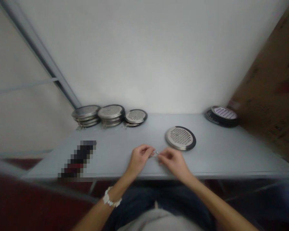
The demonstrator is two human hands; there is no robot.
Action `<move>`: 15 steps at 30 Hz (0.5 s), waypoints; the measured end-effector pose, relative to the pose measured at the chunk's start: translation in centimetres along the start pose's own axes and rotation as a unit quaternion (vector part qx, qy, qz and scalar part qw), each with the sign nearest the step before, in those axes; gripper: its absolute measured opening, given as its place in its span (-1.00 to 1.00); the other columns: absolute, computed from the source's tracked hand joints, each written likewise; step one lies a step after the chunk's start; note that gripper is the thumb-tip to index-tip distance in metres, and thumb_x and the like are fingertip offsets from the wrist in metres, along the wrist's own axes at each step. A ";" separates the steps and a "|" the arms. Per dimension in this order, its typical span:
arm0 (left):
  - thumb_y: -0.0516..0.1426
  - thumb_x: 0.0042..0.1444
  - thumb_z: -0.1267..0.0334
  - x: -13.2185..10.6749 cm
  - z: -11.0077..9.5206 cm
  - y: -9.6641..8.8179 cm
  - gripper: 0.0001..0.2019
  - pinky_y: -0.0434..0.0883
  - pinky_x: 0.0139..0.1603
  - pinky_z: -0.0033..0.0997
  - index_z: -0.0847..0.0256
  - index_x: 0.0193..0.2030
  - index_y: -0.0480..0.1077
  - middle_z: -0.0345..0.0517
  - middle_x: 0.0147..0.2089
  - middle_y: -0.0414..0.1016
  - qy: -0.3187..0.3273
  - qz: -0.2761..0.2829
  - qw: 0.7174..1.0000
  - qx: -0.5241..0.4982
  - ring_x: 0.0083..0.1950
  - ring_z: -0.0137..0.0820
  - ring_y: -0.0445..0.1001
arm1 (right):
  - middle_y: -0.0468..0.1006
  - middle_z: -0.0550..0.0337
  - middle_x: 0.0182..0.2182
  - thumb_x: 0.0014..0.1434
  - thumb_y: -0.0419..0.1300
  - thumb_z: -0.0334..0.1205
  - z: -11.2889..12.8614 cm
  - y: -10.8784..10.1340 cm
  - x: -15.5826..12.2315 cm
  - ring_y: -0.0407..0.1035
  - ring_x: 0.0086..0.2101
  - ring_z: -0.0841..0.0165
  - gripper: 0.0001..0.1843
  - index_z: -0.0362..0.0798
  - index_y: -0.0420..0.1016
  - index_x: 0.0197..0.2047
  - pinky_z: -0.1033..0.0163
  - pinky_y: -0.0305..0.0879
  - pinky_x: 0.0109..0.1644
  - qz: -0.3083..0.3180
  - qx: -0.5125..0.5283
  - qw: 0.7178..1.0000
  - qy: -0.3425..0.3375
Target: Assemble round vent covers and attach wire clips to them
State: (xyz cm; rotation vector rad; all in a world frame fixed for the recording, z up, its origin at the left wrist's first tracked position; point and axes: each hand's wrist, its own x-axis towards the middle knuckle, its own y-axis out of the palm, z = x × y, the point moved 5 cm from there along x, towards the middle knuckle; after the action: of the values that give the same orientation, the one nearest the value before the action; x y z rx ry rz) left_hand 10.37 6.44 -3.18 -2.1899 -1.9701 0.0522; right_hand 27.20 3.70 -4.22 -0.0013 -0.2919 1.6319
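My left hand (pixel 140 158) and my right hand (pixel 172 160) meet over the front middle of the grey table (pixel 231 150). Both pinch a tiny shiny metal piece (pixel 156 153) between their fingertips; it is too small to name. A round perforated metal disc with a dark rim (pixel 180 138) lies flat just beyond my right hand, apart from it. A white bracelet (pixel 110 199) is on my left wrist.
Three stacks of similar metal discs (pixel 110 115) stand at the back left by the wall. A dark round disc with a slotted top (pixel 223 115) sits at the back right. A pixelated dark object (pixel 78 159) lies front left. A brown cardboard panel (pixel 272 96) borders the right side.
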 end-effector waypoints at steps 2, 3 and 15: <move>0.23 0.09 0.07 -0.9 0.0 0.1 -0.74 0.47 -0.27 -0.39 0.26 -0.36 0.57 -0.06 -0.42 0.62 0.008 0.008 1.000 0.016 -0.36 -0.28 0.57 | 0.60 0.20 -0.56 0.19 0.29 -0.13 0.3 0.1 -0.2 0.45 -0.52 0.35 -0.80 -0.05 0.51 -0.41 0.29 0.32 -0.40 0.004 -0.027 0.999 -0.016; 0.24 0.09 0.05 -1.4 -0.2 0.1 -0.73 0.45 -0.31 -0.41 0.25 -0.39 0.57 -0.07 -0.43 0.61 0.017 0.013 0.999 0.033 -0.37 -0.29 0.55 | 0.60 0.20 -0.56 0.20 0.28 -0.14 0.4 0.2 -0.3 0.44 -0.52 0.35 -0.79 -0.04 0.50 -0.42 0.30 0.31 -0.40 0.009 -0.040 0.999 -0.024; 0.20 0.16 0.09 -1.8 -0.1 0.3 -0.73 0.39 -0.31 -0.42 0.26 -0.42 0.50 -0.12 -0.44 0.52 0.056 0.051 0.994 0.075 -0.37 -0.34 0.48 | 0.56 0.22 -0.48 0.26 0.27 -0.28 1.4 0.6 -1.3 0.41 -0.47 0.39 -0.88 -0.05 0.52 -0.34 0.34 0.29 -0.34 0.007 -0.144 0.976 -0.163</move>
State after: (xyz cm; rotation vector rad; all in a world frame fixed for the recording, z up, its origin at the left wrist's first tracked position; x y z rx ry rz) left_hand 10.51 4.59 -3.33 -2.1466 -1.7369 0.0871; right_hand 26.50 2.12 -3.23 0.0455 -0.7802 1.5877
